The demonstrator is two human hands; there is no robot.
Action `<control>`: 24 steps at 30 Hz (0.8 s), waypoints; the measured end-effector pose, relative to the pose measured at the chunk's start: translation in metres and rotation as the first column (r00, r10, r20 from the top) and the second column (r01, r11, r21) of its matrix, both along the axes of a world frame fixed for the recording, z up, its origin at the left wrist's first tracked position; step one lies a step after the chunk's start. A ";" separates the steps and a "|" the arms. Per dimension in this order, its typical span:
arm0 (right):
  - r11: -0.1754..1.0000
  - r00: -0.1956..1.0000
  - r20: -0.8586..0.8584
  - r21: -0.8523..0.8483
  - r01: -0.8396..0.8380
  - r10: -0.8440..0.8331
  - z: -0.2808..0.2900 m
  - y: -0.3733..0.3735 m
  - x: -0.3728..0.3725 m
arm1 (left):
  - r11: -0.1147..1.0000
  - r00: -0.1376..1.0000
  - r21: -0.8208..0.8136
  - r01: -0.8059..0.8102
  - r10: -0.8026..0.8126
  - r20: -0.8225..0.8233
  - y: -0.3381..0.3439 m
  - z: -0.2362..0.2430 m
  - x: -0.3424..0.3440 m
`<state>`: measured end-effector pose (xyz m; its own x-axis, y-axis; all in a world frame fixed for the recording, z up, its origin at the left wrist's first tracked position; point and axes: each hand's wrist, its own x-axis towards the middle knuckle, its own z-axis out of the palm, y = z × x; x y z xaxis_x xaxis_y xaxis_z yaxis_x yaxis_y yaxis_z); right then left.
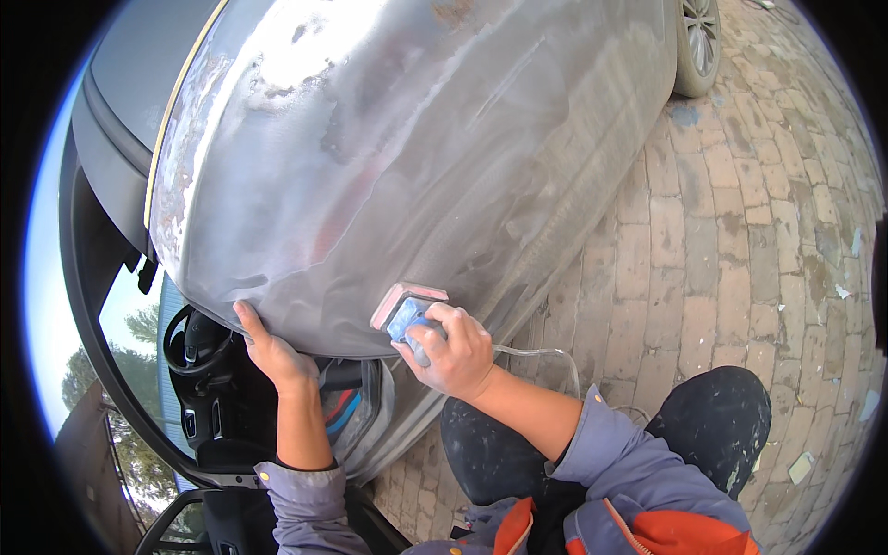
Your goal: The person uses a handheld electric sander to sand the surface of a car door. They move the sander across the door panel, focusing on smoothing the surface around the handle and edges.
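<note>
My right hand [453, 347] is wrapped round the blue-and-grey body of a small sander [412, 314]. The sander's pinkish, square-cornered pad rests on the dull grey, partly sanded car door [398, 222], close to its near edge. A clear hose [546, 351] trails off to the right from beside my right wrist. My left hand [277, 356] grips that same near edge, further left. Its thumb lies up against the door's outer face, while the other fingers are mostly hidden.
Left of my left hand, the car's interior shows a steering wheel [199, 340]. A dark door frame [92, 305] curves along the left. At the upper right is a wheel [698, 46]. Brick paving [684, 240] lies to the right, around my bent, dusty knees [712, 416].
</note>
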<state>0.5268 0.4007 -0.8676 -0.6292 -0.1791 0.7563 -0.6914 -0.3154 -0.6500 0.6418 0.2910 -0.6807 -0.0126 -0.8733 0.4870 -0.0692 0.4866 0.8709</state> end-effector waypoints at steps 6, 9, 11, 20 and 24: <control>0.998 0.996 0.058 -0.023 0.065 -0.063 -0.010 -0.007 -0.021 | 1.000 1.000 0.012 -0.005 0.005 0.020 0.003 0.001 -0.001; 0.993 0.957 0.267 0.018 0.115 -0.115 -0.001 -0.010 -0.072 | 1.000 1.000 0.000 0.007 -0.007 0.024 0.003 0.000 -0.001; 0.972 0.919 0.318 0.036 0.231 -0.231 0.010 -0.011 -0.112 | 1.000 1.000 -0.006 0.021 -0.021 0.023 0.002 0.000 -0.001; 0.999 0.997 0.078 0.045 -0.014 0.011 0.072 -0.002 -0.019 | 0.996 0.998 0.054 0.064 -0.064 -0.007 0.001 0.002 0.004; 1.000 0.988 -0.153 0.015 0.002 0.000 0.061 -0.001 0.039 | 0.998 0.998 0.024 0.061 -0.061 -0.003 0.003 0.001 0.004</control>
<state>0.5659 0.3993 -0.8065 -0.5067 -0.1910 0.8407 -0.7833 -0.3054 -0.5415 0.6453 0.2937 -0.6793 -0.0651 -0.8822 0.4663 -0.0385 0.4691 0.8823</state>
